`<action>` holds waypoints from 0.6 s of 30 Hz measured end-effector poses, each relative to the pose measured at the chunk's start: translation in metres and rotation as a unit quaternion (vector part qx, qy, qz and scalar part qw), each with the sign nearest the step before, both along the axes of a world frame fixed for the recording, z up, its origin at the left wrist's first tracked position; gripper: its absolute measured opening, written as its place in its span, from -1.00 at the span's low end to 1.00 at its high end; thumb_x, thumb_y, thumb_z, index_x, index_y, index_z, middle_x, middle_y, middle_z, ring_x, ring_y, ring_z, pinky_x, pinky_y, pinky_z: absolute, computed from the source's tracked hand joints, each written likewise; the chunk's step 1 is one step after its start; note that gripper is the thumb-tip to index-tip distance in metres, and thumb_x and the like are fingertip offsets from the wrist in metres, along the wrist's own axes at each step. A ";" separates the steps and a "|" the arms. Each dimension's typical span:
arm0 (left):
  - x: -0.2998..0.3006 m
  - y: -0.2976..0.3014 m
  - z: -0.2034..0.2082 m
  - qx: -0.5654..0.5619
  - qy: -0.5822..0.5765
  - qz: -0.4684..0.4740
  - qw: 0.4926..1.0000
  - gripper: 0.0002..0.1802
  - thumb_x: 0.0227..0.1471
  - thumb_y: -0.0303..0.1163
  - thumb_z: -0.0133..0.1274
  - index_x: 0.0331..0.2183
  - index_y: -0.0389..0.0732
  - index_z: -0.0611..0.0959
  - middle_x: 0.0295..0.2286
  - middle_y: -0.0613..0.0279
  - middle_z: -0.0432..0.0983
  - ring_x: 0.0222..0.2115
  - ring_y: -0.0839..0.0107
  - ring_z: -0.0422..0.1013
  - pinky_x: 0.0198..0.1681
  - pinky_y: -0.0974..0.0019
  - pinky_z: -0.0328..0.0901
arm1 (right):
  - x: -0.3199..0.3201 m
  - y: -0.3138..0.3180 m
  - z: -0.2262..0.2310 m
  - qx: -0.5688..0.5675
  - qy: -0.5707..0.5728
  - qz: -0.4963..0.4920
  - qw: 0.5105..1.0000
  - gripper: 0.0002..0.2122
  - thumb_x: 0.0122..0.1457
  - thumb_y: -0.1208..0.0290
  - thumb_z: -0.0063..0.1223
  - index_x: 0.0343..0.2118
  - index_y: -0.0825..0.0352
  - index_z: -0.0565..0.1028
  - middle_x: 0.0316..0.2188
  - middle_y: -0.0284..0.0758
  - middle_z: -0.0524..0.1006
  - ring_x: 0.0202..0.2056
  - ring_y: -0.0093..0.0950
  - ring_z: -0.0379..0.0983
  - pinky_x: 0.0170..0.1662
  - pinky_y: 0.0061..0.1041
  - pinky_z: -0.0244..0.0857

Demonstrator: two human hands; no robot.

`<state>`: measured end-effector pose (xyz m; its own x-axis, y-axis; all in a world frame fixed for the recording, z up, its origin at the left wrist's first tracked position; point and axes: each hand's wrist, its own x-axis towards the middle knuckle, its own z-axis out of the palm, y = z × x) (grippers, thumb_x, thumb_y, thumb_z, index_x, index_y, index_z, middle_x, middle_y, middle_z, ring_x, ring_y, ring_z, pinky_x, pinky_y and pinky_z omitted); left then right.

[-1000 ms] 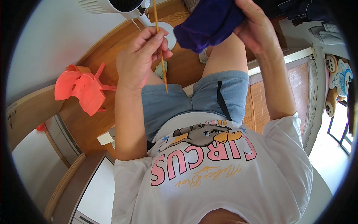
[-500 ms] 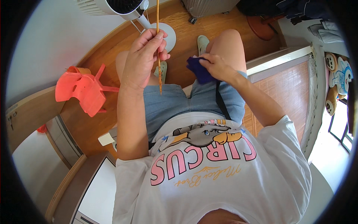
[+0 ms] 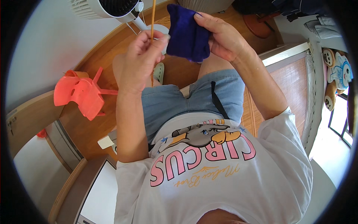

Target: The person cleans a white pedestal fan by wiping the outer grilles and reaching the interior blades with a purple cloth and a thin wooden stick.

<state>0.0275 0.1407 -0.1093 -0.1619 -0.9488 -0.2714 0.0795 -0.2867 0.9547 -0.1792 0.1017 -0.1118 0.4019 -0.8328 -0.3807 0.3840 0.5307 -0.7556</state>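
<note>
My left hand [image 3: 141,61] is closed around a thin yellow-brown wooden stick [image 3: 153,18] held upright in the picture. Its upper end runs out of view, and its darker tip pokes out below my palm, over my shorts. A folded dark purple cloth [image 3: 188,35] hangs from my right hand [image 3: 229,39], pinched at its right side with the thumb on top. The cloth's left edge comes close to the fingertips of my left hand; whether they touch I cannot tell.
A red plastic child's chair [image 3: 80,95] stands on the wooden floor at the left. Beyond my hands is a white fan [image 3: 112,9]. A bed frame with a mat [image 3: 283,82] lies to my right, plush toys [image 3: 339,71] past it. At the lower left is a white-topped cabinet [image 3: 99,194].
My right hand has lifted the cloth from over my right thigh, up and left to beside the stick, and the cloth is more spread out. My left hand with the stick has shifted slightly.
</note>
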 end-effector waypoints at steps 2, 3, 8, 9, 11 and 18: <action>-0.008 0.001 -0.003 -0.042 -0.046 -0.004 0.998 -0.68 0.06 -0.22 0.14 -0.25 -0.24 0.51 -0.57 0.47 0.27 -0.58 0.66 0.19 -0.45 0.51 0.19 | 0.005 0.000 0.005 0.001 0.006 -0.009 1.000 -0.69 0.35 0.32 -0.26 0.03 0.39 0.36 -0.16 -0.24 0.53 -0.19 -0.45 0.54 -0.12 -0.40 0.49; -0.011 0.003 -0.004 -0.085 -0.092 -0.008 0.992 -0.60 -0.03 -0.21 0.24 -0.27 -0.28 0.51 -0.59 0.44 0.30 -0.59 0.64 0.20 -0.54 0.50 0.16 | 0.007 0.001 0.006 0.001 0.011 -0.018 1.000 -0.68 0.35 0.29 -0.26 0.02 0.39 0.38 -0.16 -0.25 0.52 -0.19 -0.46 0.54 -0.12 -0.39 0.48; -0.025 -0.002 0.014 -0.151 -0.353 0.017 0.923 -0.59 -0.05 -0.15 0.25 -0.36 -0.30 0.53 -0.65 0.50 0.25 -0.63 0.65 0.14 -0.56 0.48 0.10 | 0.013 -0.005 0.005 0.023 -0.079 0.001 0.997 -0.67 0.33 0.25 -0.19 0.01 0.35 0.38 -0.18 -0.31 0.53 -0.18 -0.50 0.50 -0.11 -0.41 0.42; -0.026 -0.004 0.013 -0.122 -0.384 0.023 0.915 -0.58 -0.05 -0.12 0.24 -0.39 -0.31 0.53 -0.67 0.55 0.21 -0.64 0.67 0.10 -0.56 0.49 0.08 | 0.013 -0.004 0.010 0.047 -0.084 0.010 0.995 -0.69 0.31 0.27 -0.14 0.01 0.35 0.39 -0.22 -0.35 0.55 -0.25 -0.52 0.52 -0.17 -0.50 0.43; -0.027 -0.005 0.012 -0.127 -0.370 0.017 0.920 -0.62 -0.03 -0.14 0.23 -0.41 -0.28 0.54 -0.68 0.56 0.23 -0.65 0.68 0.10 -0.55 0.51 0.09 | 0.010 -0.003 -0.003 0.013 -0.063 0.015 0.998 -0.64 0.33 0.20 -0.19 0.06 0.33 0.34 -0.14 -0.28 0.50 -0.12 -0.49 0.46 -0.06 -0.39 0.38; -0.003 -0.012 0.016 -0.095 -0.138 0.048 0.985 -0.79 0.03 -0.36 0.18 -0.49 -0.27 0.53 -0.67 0.53 0.29 -0.63 0.76 0.12 -0.59 0.56 0.05 | -0.031 0.002 -0.046 0.046 -0.073 0.091 0.992 -0.34 0.28 -0.14 -0.34 0.29 0.24 -0.01 0.14 -0.07 0.28 0.13 -0.28 0.31 0.13 -0.16 0.26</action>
